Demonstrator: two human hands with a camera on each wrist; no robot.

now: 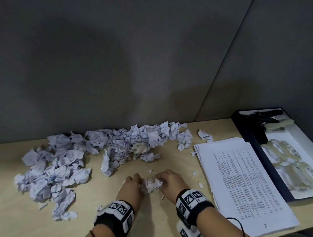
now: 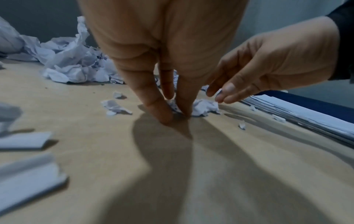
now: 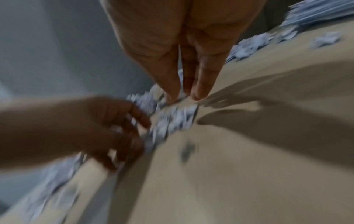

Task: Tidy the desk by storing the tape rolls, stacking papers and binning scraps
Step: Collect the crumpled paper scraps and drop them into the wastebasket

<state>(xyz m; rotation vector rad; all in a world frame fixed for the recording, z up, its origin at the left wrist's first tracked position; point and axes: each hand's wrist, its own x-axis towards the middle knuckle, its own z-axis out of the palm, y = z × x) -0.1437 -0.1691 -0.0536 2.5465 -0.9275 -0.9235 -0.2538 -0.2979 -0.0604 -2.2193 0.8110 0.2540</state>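
We see both hands at a small wad of paper scraps [image 1: 152, 184] on the desk [image 1: 171, 161]; left hand [image 1: 132, 185] fingers straight, together, tips down against the wad; right hand [image 1: 169, 180] loosely curved on its other side, grip unclear; crumpled-paper heap [image 1: 95, 151] left of wad; stacked papers [image 1: 243, 182] right; tape rolls [image 1: 285, 159] in box beyond.

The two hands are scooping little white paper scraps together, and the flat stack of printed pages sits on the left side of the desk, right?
Not quite. The flat stack of printed pages lies on the right side of the desk, as the head view shows. The rest holds.
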